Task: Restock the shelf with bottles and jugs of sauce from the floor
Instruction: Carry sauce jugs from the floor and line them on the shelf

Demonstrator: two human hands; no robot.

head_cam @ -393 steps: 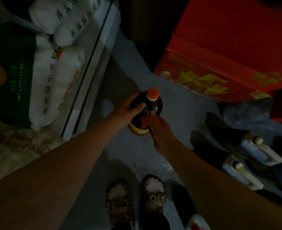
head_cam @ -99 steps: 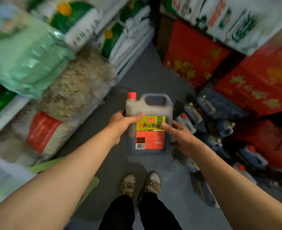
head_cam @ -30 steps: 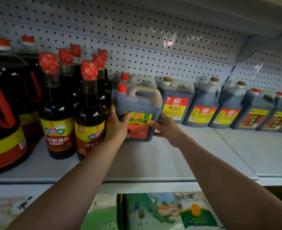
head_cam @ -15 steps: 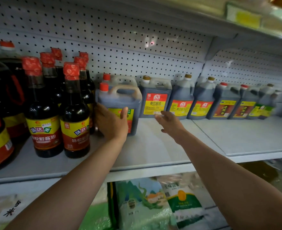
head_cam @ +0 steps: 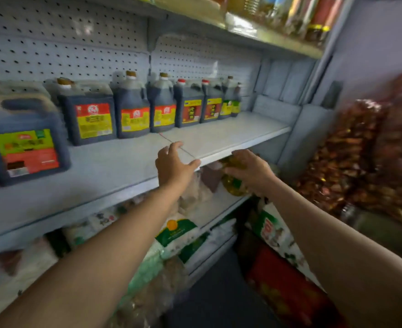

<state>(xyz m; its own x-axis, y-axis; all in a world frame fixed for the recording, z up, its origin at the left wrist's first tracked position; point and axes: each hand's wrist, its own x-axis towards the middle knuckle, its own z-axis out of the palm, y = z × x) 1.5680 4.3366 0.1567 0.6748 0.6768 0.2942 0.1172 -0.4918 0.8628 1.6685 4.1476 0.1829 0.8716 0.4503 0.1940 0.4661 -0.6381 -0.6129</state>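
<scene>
A grey metal shelf backed by pegboard is seen at an angle, with some motion blur. A jug of dark sauce with a yellow-green and red label is stood at the left end of the shelf, near its front, and is touched by neither hand. Further back, a row of dark sauce jugs is lined up along the pegboard, their labels turned outward; two smaller bottles are placed at the right end of that row. The left hand is held over the front edge of the shelf, its fingers spread and relaxed, with nothing gripped. The right hand is held just below the shelf edge, fingers loosely extended and empty; a yellowish round object is seen behind it, but whether it is touched cannot be told. Bagged goods are stacked on the shelves beneath. Bags of dried red chillies are piled at the right, and a red carton is seen low down.
</scene>
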